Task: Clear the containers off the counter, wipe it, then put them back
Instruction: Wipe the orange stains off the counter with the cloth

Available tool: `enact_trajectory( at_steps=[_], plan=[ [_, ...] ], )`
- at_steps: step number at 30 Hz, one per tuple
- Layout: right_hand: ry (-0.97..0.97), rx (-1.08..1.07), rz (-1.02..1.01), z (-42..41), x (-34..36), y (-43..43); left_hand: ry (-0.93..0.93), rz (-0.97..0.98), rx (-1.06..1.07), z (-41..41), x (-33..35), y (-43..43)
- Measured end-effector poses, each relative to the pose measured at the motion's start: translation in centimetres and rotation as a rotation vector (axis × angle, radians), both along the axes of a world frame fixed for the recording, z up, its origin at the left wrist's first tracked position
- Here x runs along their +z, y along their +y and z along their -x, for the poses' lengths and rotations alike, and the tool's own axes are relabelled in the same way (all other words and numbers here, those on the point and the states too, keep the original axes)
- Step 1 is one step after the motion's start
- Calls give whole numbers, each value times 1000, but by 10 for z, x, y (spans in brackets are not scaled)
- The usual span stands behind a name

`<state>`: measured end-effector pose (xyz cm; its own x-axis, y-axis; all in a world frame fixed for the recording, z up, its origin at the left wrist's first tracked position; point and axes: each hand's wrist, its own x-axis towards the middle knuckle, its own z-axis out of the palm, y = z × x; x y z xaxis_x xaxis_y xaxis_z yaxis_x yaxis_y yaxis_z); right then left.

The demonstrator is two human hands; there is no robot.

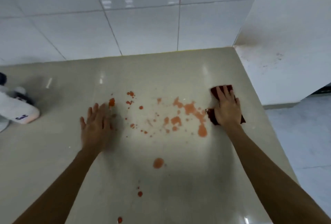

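The beige counter point(53, 152) carries orange-red spills point(189, 109) across its middle, with more drops towards the front. My right hand point(227, 107) lies flat on a dark red cloth point(214, 91), pressing it onto the counter at the right end of the spill. My left hand point(95, 125) rests flat on the counter, fingers spread, holding nothing, just left of the spill. At the far left edge lies a white container point(19, 111) with a pinkish end and dark lettering, on its side, with other white containers point(2, 123) partly cut off beside it.
A white tiled wall point(125, 17) rises behind the counter. A white side wall point(286, 44), stained with faint reddish specks, bounds it at the right back. The counter's right edge drops to a pale floor point(304, 143).
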<state>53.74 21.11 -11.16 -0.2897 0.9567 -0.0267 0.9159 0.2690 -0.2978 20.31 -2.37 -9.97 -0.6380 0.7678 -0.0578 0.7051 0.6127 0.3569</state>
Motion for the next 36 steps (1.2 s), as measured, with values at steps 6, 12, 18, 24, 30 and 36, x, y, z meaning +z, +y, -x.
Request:
enact_trajectory(
  at_steps=[6,12,18,24,30,36],
  plan=[
    [83,246,-9,40,-4,-39,99,75,77,12,-16,-80],
    [97,217,-60,-22,-6,-45,88,46,83,34,-15,-90],
    [-16,16,-26,54,3,-40,103,85,34,50,-32,-95],
    [102,331,-45,75,0,-116,74,74,22,54,-37,-96],
    [23,136,-15,43,5,-70,31,48,33,58,-45,-95],
    [22,165,2,135,9,-69,81,45,56,52,-39,-92]
  ],
)
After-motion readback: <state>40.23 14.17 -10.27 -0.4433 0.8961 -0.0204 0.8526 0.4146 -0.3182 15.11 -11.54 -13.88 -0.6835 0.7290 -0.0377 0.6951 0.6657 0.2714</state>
